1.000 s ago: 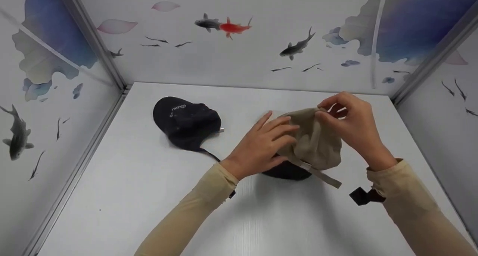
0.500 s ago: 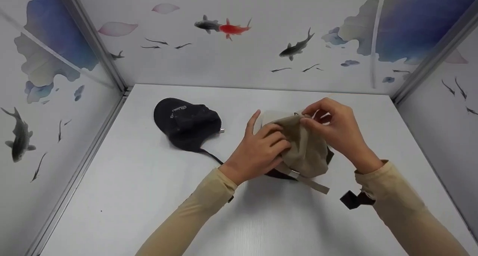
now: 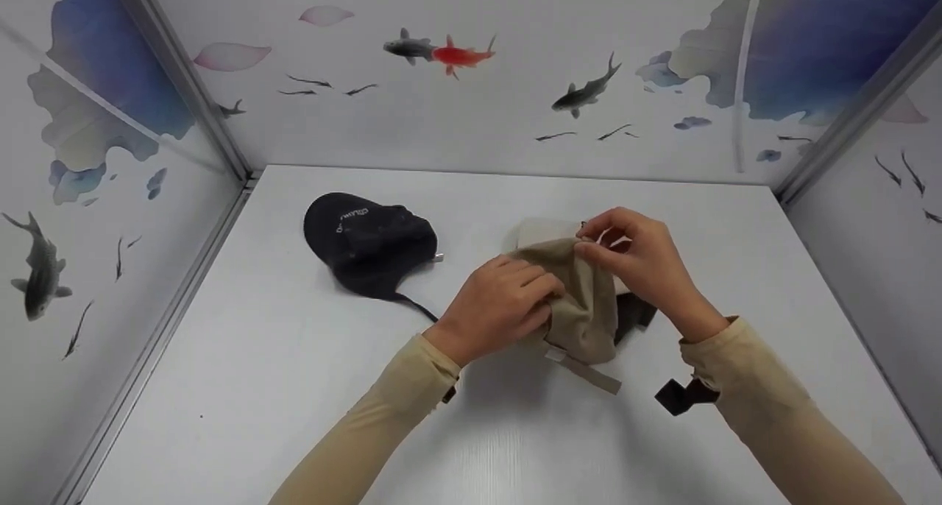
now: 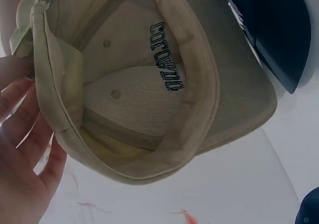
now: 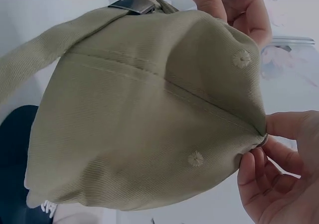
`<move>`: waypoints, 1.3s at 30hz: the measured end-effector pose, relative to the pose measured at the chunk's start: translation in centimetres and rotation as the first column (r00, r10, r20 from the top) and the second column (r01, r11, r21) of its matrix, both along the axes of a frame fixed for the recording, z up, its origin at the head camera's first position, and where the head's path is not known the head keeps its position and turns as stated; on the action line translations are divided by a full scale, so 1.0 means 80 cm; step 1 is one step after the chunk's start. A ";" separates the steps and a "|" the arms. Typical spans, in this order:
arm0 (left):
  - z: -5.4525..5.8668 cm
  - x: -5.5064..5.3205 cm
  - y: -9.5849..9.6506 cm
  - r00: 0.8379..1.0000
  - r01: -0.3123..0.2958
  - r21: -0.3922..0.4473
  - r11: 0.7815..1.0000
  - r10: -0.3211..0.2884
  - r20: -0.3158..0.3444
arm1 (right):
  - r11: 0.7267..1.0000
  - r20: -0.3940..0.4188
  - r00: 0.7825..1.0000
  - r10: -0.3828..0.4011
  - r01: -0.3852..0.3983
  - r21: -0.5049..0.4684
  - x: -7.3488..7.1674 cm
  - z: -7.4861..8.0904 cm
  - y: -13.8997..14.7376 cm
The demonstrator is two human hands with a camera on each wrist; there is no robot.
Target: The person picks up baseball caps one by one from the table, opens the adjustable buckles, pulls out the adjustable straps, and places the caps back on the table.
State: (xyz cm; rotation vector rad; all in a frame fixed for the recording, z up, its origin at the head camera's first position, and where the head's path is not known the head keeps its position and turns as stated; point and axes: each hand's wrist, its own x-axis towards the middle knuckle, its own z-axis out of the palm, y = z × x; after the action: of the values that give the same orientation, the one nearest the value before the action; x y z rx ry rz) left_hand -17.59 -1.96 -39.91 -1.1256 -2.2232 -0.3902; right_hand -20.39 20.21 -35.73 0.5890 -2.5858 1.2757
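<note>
A khaki baseball cap point(image 3: 581, 306) hangs between both hands, with its strap end trailing toward the person. My right hand point(image 3: 644, 258) pinches the crown's top; the right wrist view shows the right hand point(image 5: 279, 164) there, by the top button. At the strap side, my left hand point(image 3: 493, 306) grips the cap with curled fingers. The left wrist view looks into the khaki cap point(image 4: 129, 94), its front lettering showing through reversed. Below lies another cap, mostly hidden, with a cream part point(image 3: 541, 232) and a dark part point(image 3: 633, 317).
A navy cap point(image 3: 372, 244) with white lettering lies on the left of the white table point(image 3: 257, 372), its strap reaching toward the left wrist. White panels point(image 3: 471, 129) printed with fish stand at the back and both sides.
The khaki cap and right hand have moved left and slightly nearer the person. My left fingers, spread before, have curled onto the cap. More of the cap underneath shows.
</note>
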 end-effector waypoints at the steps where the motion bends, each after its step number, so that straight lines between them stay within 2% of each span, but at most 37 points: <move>1: 0.000 0.000 0.000 1.000 0.012 0.010 1.000 -0.012 0.016 | 1.000 0.013 1.000 0.001 -0.001 -0.006 0.000 -0.001 -0.001; 4: 0.000 0.001 -0.002 0.997 0.032 0.046 0.998 -0.035 0.067 | 1.000 0.024 1.000 0.005 -0.004 -0.025 0.000 -0.006 -0.003; 7: 0.002 0.001 -0.003 0.993 0.034 0.070 0.997 -0.042 0.109 | 0.999 0.002 1.000 0.021 -0.021 -0.049 0.002 -0.010 -0.005; 14: 0.006 0.001 -0.007 0.989 0.006 0.110 0.994 -0.022 0.148 | 0.994 -0.077 0.996 0.050 -0.057 -0.092 0.024 -0.021 -0.006; 19: 0.008 -0.003 -0.012 0.985 -0.024 0.139 0.990 -0.001 0.172 | 0.991 -0.080 0.990 0.120 -0.124 -0.050 0.040 -0.033 -0.006; 23: 0.008 -0.006 -0.018 0.982 -0.053 0.176 0.983 0.020 0.187 | 0.977 -0.074 0.974 0.214 -0.215 -0.007 0.045 -0.041 -0.006; 26: 0.009 -0.007 -0.021 0.980 -0.066 0.208 0.976 0.025 0.196 | 0.967 -0.084 0.963 0.255 -0.252 0.044 0.047 -0.047 -0.008; 33: 0.011 -0.009 -0.022 0.977 -0.084 0.245 0.966 0.031 0.212 | 0.966 -0.138 0.963 0.231 -0.210 0.148 0.051 -0.054 -0.019; 39: 0.014 -0.010 -0.025 0.969 -0.089 0.241 0.966 0.028 0.245 | 0.981 -0.158 0.970 0.185 -0.173 0.086 0.049 -0.059 -0.026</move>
State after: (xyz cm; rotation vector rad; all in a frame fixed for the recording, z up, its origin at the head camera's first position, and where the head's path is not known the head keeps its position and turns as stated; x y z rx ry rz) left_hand -18.38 -3.94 -38.76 -0.9151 -2.3257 -0.7957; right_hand -16.44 18.13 -40.48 0.9205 -2.4959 1.1329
